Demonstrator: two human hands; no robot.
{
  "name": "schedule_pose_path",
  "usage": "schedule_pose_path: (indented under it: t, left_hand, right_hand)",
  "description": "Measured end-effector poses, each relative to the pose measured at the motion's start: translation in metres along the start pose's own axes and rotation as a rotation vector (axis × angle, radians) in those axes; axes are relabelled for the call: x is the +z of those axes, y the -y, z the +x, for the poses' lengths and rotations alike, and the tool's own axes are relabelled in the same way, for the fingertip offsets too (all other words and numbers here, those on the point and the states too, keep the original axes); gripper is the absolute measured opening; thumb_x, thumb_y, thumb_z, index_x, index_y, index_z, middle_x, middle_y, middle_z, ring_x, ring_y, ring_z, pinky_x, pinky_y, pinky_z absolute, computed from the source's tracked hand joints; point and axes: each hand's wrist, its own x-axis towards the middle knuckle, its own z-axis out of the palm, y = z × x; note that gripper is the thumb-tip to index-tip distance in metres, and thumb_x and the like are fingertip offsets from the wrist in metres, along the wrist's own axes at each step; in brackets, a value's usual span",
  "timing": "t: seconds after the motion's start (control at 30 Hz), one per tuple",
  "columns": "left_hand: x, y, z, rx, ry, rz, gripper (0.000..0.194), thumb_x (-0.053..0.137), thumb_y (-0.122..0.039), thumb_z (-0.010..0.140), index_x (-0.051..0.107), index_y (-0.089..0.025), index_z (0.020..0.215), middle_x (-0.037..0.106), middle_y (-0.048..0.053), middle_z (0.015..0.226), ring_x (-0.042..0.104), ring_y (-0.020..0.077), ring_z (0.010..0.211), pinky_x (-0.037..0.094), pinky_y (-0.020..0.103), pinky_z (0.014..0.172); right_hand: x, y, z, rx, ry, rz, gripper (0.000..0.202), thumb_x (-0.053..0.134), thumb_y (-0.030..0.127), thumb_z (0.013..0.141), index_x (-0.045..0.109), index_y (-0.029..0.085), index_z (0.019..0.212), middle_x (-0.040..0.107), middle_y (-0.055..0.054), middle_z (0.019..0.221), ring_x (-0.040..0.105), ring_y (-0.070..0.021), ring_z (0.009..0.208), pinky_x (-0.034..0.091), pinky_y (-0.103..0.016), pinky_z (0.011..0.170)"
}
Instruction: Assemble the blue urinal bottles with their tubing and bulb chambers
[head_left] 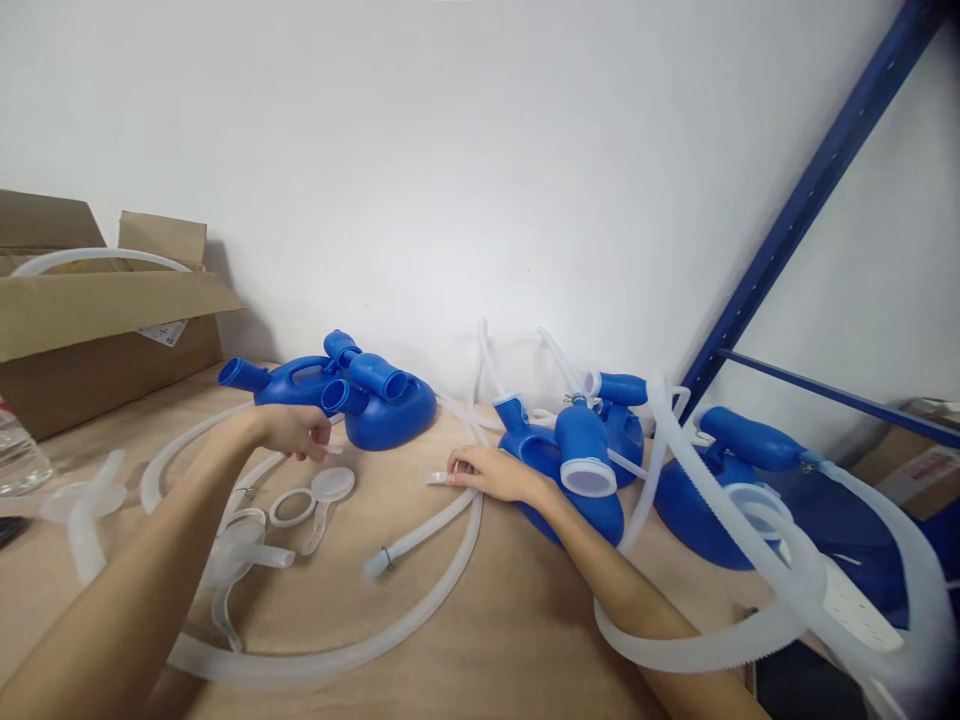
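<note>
My left hand (296,432) is closed at the fingertips on a small translucent piece (334,450), in front of blue bottles (386,425). Below it lie a white ring (292,508) and a translucent cap with a strap (332,485). My right hand (484,472) rests on the table by a blue bottle with a neck (529,445), its fingers closed on a small white piece (436,478). Between and below my hands, a clear hose (427,525) ends in a fitting with a wire clip (377,564).
An open cardboard box (112,370) stands at the left, near a clear bottle (19,455). More blue bottles (697,510) and a looping corrugated hose (720,510) occupy the right side. A blue metal frame (806,175) leans across the right, before the white wall.
</note>
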Motion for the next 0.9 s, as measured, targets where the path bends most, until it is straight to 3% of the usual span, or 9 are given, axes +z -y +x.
schedule_pose_path:
  t: [0.13,0.23,0.3,0.4,0.5,0.6,0.77,0.9]
  left_hand:
    - [-0.023,0.009,-0.014,0.085,-0.235,-0.015,0.046,0.070,-0.065,0.068,0.069,-0.020,0.074,0.067,0.006,0.087,0.061,0.0266,0.087,0.050,0.032,0.075]
    - [-0.029,0.012,-0.020,0.126,-0.368,-0.089,0.049,0.059,-0.066,0.082,0.069,-0.018,0.087,0.065,0.003,0.097,0.059,0.0229,0.091,0.048,0.028,0.079]
    - [-0.026,0.011,-0.018,0.143,-0.400,-0.163,0.050,0.051,-0.064,0.090,0.068,-0.018,0.098,0.066,0.002,0.097,0.059,0.0210,0.091,0.049,0.027,0.079]
    - [-0.017,0.008,-0.005,0.165,-0.464,-0.257,0.047,0.049,-0.060,0.093,0.066,-0.017,0.103,0.067,0.001,0.093,0.061,0.0206,0.090,0.052,0.026,0.078]
    - [-0.008,0.006,0.012,0.129,-0.606,-0.322,0.047,0.050,-0.059,0.091,0.063,-0.015,0.100,0.066,0.004,0.091,0.061,0.0233,0.088,0.054,0.029,0.072]
    - [0.001,0.008,0.027,0.106,-0.700,-0.390,0.048,0.052,-0.059,0.089,0.062,-0.015,0.106,0.066,0.008,0.099,0.063,0.0260,0.091,0.057,0.030,0.067]
    - [0.017,0.012,0.046,0.119,-0.716,-0.509,0.050,0.044,-0.058,0.092,0.064,-0.017,0.114,0.067,0.010,0.109,0.066,0.0269,0.098,0.062,0.030,0.065]
    - [0.025,0.013,0.056,0.098,-0.702,-0.544,0.054,0.035,-0.059,0.095,0.064,-0.018,0.117,0.067,0.013,0.120,0.068,0.0299,0.105,0.063,0.031,0.061]
  right_hand:
    - [-0.015,0.000,-0.009,0.011,0.007,0.072,0.034,0.058,0.037,0.101,0.065,0.022,0.131,0.073,-0.005,0.108,0.068,-0.0222,0.102,0.051,-0.035,0.094]
    - [-0.019,-0.001,-0.016,0.014,-0.009,0.212,0.066,0.066,0.038,0.095,0.043,0.023,0.156,0.066,-0.010,0.131,0.065,-0.0224,0.115,0.048,-0.041,0.108]
    - [-0.018,0.001,-0.023,0.034,-0.033,0.331,0.079,0.068,0.040,0.093,0.032,0.023,0.162,0.059,-0.013,0.141,0.063,-0.0219,0.120,0.048,-0.042,0.110]
    - [-0.016,0.011,-0.040,0.055,0.002,0.449,0.073,0.067,0.045,0.094,0.041,0.023,0.158,0.057,-0.012,0.146,0.059,-0.0229,0.130,0.046,-0.041,0.114]
    - [-0.020,0.027,-0.066,0.050,0.139,0.416,0.061,0.068,0.047,0.094,0.054,0.027,0.150,0.056,-0.008,0.152,0.051,-0.0251,0.141,0.036,-0.041,0.123]
    - [-0.029,0.039,-0.092,0.047,0.239,0.358,0.057,0.067,0.048,0.095,0.056,0.034,0.149,0.050,-0.002,0.158,0.044,-0.0257,0.148,0.029,-0.042,0.127]
    - [-0.043,0.037,-0.116,0.142,0.214,0.345,0.061,0.062,0.057,0.096,0.053,0.032,0.151,0.047,-0.005,0.159,0.047,-0.0287,0.144,0.039,-0.044,0.120]
    - [-0.044,0.028,-0.118,0.165,0.208,0.341,0.066,0.062,0.058,0.096,0.051,0.027,0.153,0.049,-0.008,0.158,0.050,-0.0279,0.141,0.038,-0.043,0.121]
